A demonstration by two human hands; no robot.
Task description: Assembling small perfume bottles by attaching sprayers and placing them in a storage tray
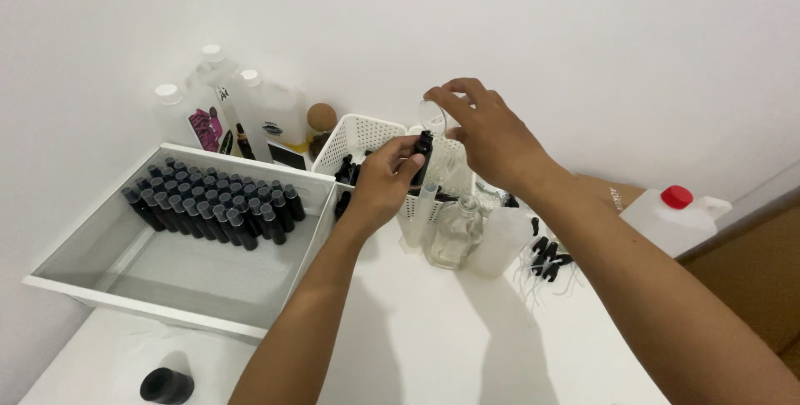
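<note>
Head view: a small black bottle [423,155] is gripped by the left hand [385,178] — a clear funnel [432,115] is pinched above it by the right hand [492,134].

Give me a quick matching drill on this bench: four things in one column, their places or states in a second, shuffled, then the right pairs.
Things
1. small black bottle
2. clear plastic funnel
3. rows of black bottles
4. white jug with a red cap

Places or states
A. standing in the white tray
B. far right of the white table
C. held in the left hand
D. pinched by the right hand above that bottle

Pairs: 1-C, 2-D, 3-A, 4-B
</note>
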